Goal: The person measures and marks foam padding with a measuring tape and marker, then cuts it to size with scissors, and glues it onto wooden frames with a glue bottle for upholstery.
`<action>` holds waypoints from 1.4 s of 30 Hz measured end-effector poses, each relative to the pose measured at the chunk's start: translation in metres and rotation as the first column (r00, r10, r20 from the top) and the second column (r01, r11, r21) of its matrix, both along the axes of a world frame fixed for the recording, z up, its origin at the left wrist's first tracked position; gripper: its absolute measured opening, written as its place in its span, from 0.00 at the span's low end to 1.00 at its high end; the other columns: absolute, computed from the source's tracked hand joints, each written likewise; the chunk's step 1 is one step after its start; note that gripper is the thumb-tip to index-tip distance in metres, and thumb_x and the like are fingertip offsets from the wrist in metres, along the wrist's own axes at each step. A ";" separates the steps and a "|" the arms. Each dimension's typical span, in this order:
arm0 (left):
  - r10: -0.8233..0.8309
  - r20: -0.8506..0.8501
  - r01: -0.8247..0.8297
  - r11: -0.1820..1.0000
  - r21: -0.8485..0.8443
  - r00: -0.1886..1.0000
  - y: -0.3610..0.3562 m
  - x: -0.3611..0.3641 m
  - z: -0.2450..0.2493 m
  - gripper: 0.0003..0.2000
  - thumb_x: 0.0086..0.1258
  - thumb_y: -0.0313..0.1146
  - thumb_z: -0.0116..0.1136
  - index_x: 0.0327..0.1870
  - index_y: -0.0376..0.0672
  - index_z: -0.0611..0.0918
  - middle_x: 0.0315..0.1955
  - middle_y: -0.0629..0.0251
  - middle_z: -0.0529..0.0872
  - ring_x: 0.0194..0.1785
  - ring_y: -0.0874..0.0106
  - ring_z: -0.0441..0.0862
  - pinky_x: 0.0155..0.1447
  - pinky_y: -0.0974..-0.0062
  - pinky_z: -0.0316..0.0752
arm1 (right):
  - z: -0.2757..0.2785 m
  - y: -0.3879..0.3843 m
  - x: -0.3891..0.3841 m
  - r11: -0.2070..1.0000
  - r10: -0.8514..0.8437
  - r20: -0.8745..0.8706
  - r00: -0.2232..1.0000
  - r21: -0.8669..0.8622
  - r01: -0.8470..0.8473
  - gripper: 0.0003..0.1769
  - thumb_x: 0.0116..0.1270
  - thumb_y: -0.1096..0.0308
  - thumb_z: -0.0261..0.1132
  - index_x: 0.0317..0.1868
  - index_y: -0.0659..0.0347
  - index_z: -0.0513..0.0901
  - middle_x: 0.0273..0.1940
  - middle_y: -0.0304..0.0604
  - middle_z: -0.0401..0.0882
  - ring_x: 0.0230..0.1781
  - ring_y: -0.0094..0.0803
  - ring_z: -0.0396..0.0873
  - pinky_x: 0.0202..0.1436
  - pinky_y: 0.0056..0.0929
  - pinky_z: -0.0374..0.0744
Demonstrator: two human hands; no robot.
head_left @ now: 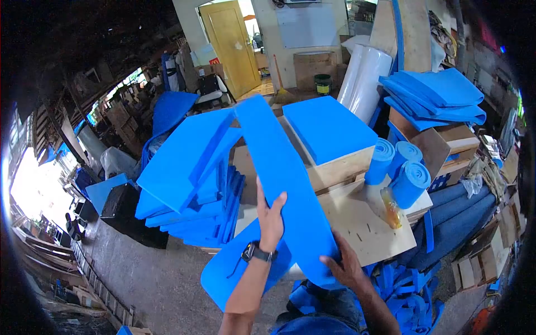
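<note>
A long blue foam strip [285, 184] with a rounded near end is held up at a slant in the middle of the view. My left hand [270, 218], with a dark watch on the wrist, grips its left edge, thumb over the top face. My right hand [345, 262] holds its right edge near the rounded end, thumb on top. Beneath the strip, at the lower left, lies another blue foam piece [229, 273] with a rounded corner. Part of it is hidden by the strip and my left forearm.
Stacked blue foam sheets [184, 162] stand to the left. A foam-topped wooden box [329, 131], blue rolls [410, 181] and a bottle of amber liquid [391, 209] rest on the plywood table [357, 229]. Blue scraps [405, 296] lie at the lower right.
</note>
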State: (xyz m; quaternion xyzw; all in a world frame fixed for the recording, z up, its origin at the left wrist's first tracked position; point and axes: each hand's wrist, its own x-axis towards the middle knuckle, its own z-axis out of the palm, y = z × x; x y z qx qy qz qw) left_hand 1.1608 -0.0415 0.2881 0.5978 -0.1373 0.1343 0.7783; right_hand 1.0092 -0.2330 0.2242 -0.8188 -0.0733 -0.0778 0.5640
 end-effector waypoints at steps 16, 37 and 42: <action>0.228 -0.043 -0.064 0.441 0.895 0.973 -0.018 0.164 -0.027 0.40 0.75 0.58 0.58 0.80 0.41 0.64 0.65 0.42 0.79 0.64 0.48 0.81 0.66 0.55 0.76 | -0.016 -0.029 0.140 0.997 0.034 -0.132 0.991 0.079 -0.023 0.39 0.79 0.57 0.60 0.80 0.67 0.57 0.68 0.68 0.74 0.70 0.56 0.75 0.74 0.45 0.71; -0.236 -0.076 0.244 0.961 0.132 0.969 -0.021 0.190 -0.118 0.44 0.82 0.49 0.56 0.80 0.22 0.48 0.77 0.37 0.60 0.80 0.55 0.60 0.81 0.65 0.57 | 0.017 -0.013 0.138 0.979 -0.102 -0.218 0.970 0.153 0.138 0.32 0.78 0.61 0.61 0.77 0.68 0.67 0.66 0.51 0.79 0.69 0.36 0.73 0.75 0.35 0.67; -0.309 -0.071 0.312 0.949 0.043 0.948 -0.010 0.176 -0.081 0.40 0.83 0.41 0.56 0.82 0.28 0.48 0.76 0.50 0.65 0.75 0.66 0.66 0.78 0.68 0.63 | 0.041 0.004 0.126 0.982 -0.139 -0.220 0.966 0.093 0.162 0.32 0.80 0.58 0.60 0.76 0.68 0.67 0.68 0.53 0.77 0.71 0.37 0.72 0.77 0.36 0.65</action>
